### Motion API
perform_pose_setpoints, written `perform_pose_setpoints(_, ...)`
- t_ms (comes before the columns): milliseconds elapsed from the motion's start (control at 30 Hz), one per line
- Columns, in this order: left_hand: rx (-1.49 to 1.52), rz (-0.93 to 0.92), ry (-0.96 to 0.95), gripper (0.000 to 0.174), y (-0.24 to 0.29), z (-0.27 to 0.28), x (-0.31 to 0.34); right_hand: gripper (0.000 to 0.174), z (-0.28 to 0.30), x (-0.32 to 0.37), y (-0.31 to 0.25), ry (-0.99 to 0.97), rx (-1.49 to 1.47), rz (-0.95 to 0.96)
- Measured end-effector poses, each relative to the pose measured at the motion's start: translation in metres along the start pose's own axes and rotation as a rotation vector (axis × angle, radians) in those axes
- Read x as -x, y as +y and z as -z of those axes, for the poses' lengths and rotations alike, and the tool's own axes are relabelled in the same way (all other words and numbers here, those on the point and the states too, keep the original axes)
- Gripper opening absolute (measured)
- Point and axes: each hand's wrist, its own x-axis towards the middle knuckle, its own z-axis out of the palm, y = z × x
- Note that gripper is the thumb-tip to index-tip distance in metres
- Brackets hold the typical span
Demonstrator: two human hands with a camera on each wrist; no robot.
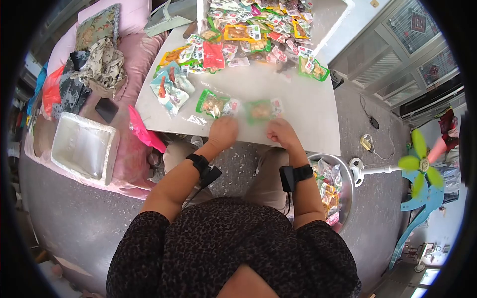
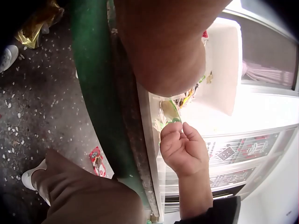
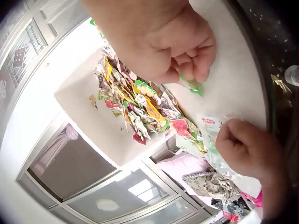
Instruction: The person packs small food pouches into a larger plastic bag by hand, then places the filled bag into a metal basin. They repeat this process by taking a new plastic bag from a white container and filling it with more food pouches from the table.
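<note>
My right hand (image 1: pixel 281 133) pinches a green-edged clear snack packet (image 1: pixel 261 111), blurred in the head view, just over the table's near edge. The right wrist view shows curled right-hand fingers (image 3: pixel 198 63) at the packet's green corner (image 3: pixel 192 86). To the left, my left hand (image 1: pixel 223 132) has its fingers curled at the near end of another green-edged snack packet (image 1: pixel 212 104), which holds light brown pieces and has a red-and-white label. Its fingertips are hidden under the hand. A larger white-and-blue bag (image 1: pixel 171 88) with red pictures lies farther left on the table (image 1: pixel 298 94).
A white foam box (image 1: pixel 332 30) full of colourful snack packets (image 1: pixel 263 30) stands at the table's back, packets spilling forward. A metal basin (image 1: pixel 350 198) of packets sits on the floor to the right, near a green-bladed fan (image 1: pixel 421 164). An empty foam box (image 1: pixel 82 146) rests on the bed.
</note>
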Motion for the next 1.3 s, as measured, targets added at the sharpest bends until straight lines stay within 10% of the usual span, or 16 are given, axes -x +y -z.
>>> perform_pose_setpoints(167,-0.01,0.001,-0.012,0.005,-0.001,-0.002,0.002,0.043,0.052,-0.044,0.011,0.663,0.76,0.477)
perform_pose_setpoints(667,-0.048,0.015,-0.058,0.006,-0.001,-0.002,0.002,0.033,0.024,-0.048,-0.034,0.044,0.269,-0.054)
perform_pose_setpoints(967,0.056,0.109,-0.025,0.008,0.011,0.006,0.002,0.017,0.012,0.029,0.004,0.074,-0.498,0.162)
perform_pose_setpoints(1300,-0.007,0.238,-0.191,0.014,0.052,0.029,-0.024,0.019,-0.014,0.019,0.014,0.03,-0.512,0.106)
